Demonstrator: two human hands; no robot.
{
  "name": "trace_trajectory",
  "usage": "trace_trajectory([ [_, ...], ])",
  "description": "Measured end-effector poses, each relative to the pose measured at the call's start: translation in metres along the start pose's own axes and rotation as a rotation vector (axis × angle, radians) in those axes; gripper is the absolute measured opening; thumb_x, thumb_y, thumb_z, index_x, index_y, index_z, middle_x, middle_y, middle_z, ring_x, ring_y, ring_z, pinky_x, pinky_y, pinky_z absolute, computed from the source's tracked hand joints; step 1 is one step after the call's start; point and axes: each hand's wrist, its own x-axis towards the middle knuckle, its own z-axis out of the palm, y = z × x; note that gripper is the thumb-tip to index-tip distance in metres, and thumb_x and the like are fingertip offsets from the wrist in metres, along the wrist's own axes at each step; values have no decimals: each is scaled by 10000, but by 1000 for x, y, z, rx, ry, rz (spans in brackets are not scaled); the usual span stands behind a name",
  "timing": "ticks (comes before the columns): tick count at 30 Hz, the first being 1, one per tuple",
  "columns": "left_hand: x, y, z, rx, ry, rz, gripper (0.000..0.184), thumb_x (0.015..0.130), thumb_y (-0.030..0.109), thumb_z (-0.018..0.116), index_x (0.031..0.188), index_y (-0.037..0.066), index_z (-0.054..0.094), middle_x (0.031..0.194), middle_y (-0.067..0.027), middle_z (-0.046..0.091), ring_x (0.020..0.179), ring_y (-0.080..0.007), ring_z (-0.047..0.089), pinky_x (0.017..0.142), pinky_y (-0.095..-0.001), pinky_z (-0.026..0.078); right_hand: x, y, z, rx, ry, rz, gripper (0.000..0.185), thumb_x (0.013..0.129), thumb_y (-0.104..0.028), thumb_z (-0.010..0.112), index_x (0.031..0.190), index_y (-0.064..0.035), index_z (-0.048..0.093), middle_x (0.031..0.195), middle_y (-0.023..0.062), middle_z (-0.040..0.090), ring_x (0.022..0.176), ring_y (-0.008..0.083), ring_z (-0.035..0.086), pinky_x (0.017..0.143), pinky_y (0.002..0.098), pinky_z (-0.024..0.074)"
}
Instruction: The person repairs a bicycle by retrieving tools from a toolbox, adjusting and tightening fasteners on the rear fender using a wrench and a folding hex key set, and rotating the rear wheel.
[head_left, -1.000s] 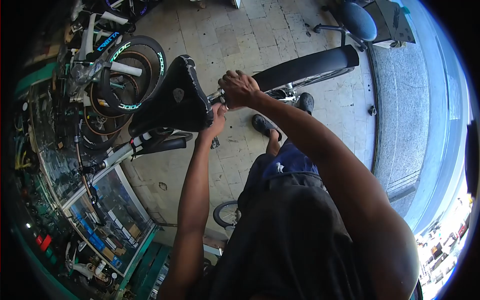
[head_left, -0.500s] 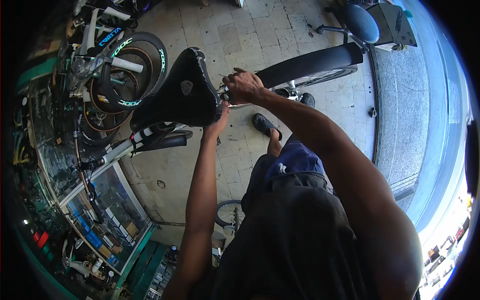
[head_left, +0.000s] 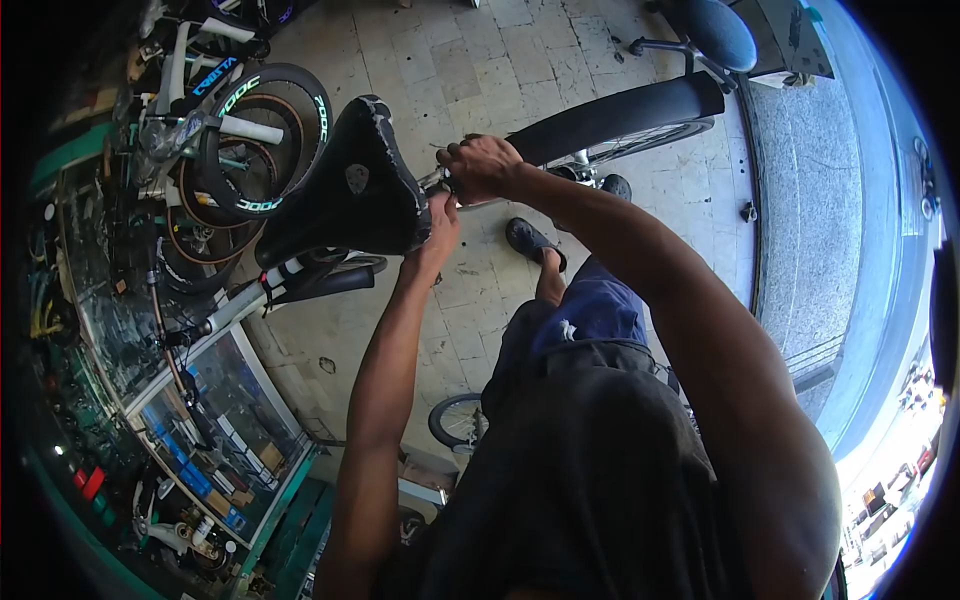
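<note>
A bicycle stands below me, its worn black saddle (head_left: 350,190) left of my hands and its long black rear fender (head_left: 620,120) to their right. My left hand (head_left: 438,232) is closed at the saddle's rear edge, with its fingertips by a small metal part (head_left: 436,183) behind the saddle. Just right of it, my right hand (head_left: 484,168) has its fingers curled around the same spot, near the fender's front end. What lies between the fingers of both hands is too small and covered to make out.
Tyres (head_left: 265,140) and wrapped bike frames fill the upper left. Below them stands a glass display case (head_left: 215,430) with boxes. A round stool (head_left: 722,35) is at the upper right, beside a raised grey step (head_left: 805,220). A small wheel (head_left: 455,422) shows near my legs.
The saddle tilted right and then came back left. My hands shifted slightly with it and remain together behind the saddle.
</note>
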Motion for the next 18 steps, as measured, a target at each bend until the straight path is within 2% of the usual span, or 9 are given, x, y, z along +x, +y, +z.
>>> trace_trajectory([
  [5,0,0,2,85,3,24,266,958,359,545,975,137,691,908,-203,711,888,-438,673,783,-552,519,-4,7,-2,26,-70,-93,493,724,-417,725,1015,-32,620,933,149,701,898,343,702,737,424,583],
  [7,1,3,-1,81,-16,23,273,960,366,536,984,141,688,916,-203,711,894,-439,672,794,-553,519,-4,7,0,37,8,-128,519,762,-432,700,1054,-14,602,980,166,685,900,347,700,738,432,582],
  [11,-4,3,0,61,-19,5,271,960,363,531,980,139,684,913,-215,707,890,-441,669,794,-556,518,-4,4,-3,-25,-71,-128,480,821,-386,653,1091,3,579,979,184,664,912,347,697,738,442,581],
  [13,-1,-3,3,80,1,38,284,969,364,517,977,130,680,902,-244,691,888,-454,658,783,-556,513,-1,5,-8,-4,-103,-121,473,820,-382,655,1087,1,578,981,182,664,911,350,696,739,440,580],
  [18,-9,-11,2,12,14,94,286,980,352,514,958,111,665,875,-252,683,865,-468,649,758,-557,507,-2,1,-13,52,-156,-64,397,796,-339,669,1047,-36,614,929,143,678,885,349,697,726,440,571],
])
